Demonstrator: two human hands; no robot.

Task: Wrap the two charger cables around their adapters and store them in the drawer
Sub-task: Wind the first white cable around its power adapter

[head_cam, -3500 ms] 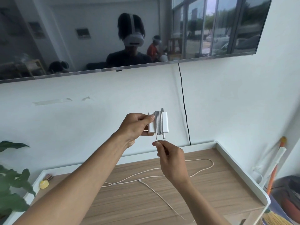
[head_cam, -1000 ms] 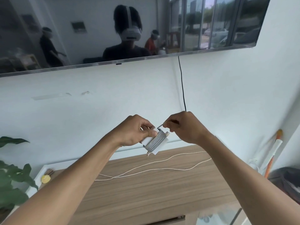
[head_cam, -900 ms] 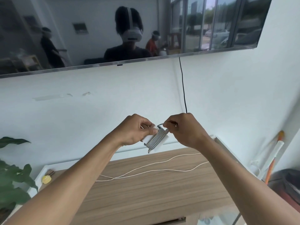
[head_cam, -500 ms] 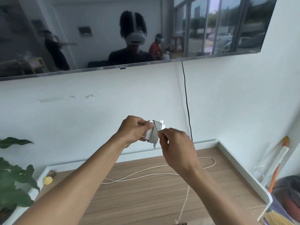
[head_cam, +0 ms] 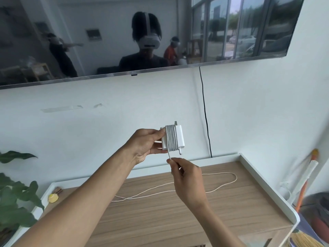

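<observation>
Two bare hands are raised above a wooden desk (head_cam: 178, 220); the left hand (head_cam: 144, 145) clamps its fingers on a white adapter (head_cam: 179, 138) wound with several turns of cable (head_cam: 171, 138); the right hand (head_cam: 187, 180), just below, pinches the cable's free end; a second cable (head_cam: 222, 175) lies loose on the desk.

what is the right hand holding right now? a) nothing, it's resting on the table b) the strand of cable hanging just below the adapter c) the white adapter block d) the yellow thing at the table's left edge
b: the right hand pinches the cable strand coming off the coils just under the adapter, while the left hand grips the adapter itself.
</observation>
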